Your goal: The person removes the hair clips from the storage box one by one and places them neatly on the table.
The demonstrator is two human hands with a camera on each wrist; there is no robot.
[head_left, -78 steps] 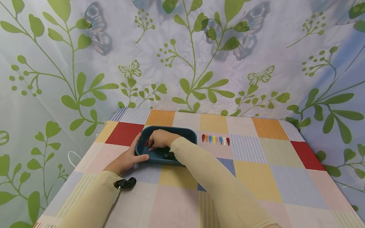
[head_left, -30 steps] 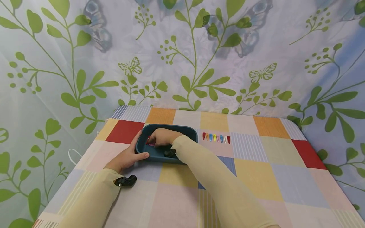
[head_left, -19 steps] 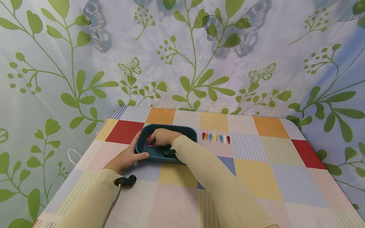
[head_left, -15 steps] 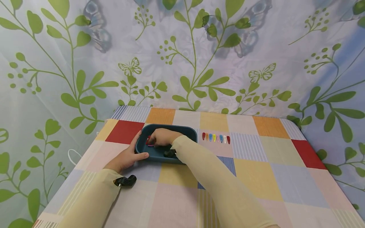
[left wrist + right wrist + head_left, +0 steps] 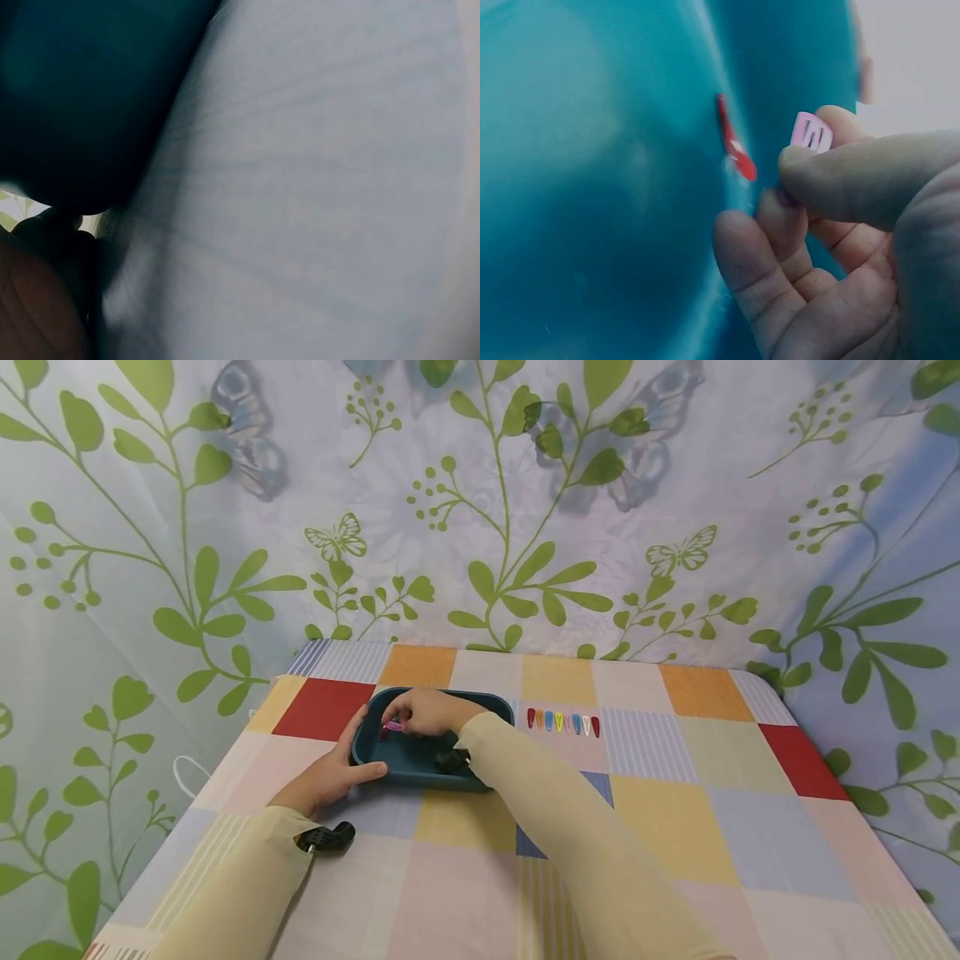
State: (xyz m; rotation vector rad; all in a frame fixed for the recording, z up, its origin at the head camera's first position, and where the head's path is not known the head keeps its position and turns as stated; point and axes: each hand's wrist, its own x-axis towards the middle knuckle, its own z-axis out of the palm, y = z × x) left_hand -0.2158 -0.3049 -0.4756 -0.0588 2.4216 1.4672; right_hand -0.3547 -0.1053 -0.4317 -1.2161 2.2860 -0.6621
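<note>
A pink snap hair clip [image 5: 811, 133] is pinched between the thumb and fingers of my right hand [image 5: 429, 712], inside a dark teal tray [image 5: 408, 777]. In the right wrist view a red snap hair clip [image 5: 736, 142] lies on the tray's floor by its wall, just past the fingertips. My left hand [image 5: 330, 775] rests against the tray's left front corner, its fingers straight along the left side and its thumb along the front. The left wrist view shows the tray's outside [image 5: 82, 97] close up, with only part of the hand [image 5: 37, 307].
Right of the tray, several snap hair clips [image 5: 558, 722] lie side by side in a row, in red, orange, blue, yellow, pink and white. A patchwork cloth [image 5: 660, 827] covers the table. A white cable [image 5: 180, 768] loops at the left edge.
My right hand has lifted slightly inside the tray, and the pink hair clip now shows in its pinch, raised off the tray floor. My left hand stays at the tray corner.
</note>
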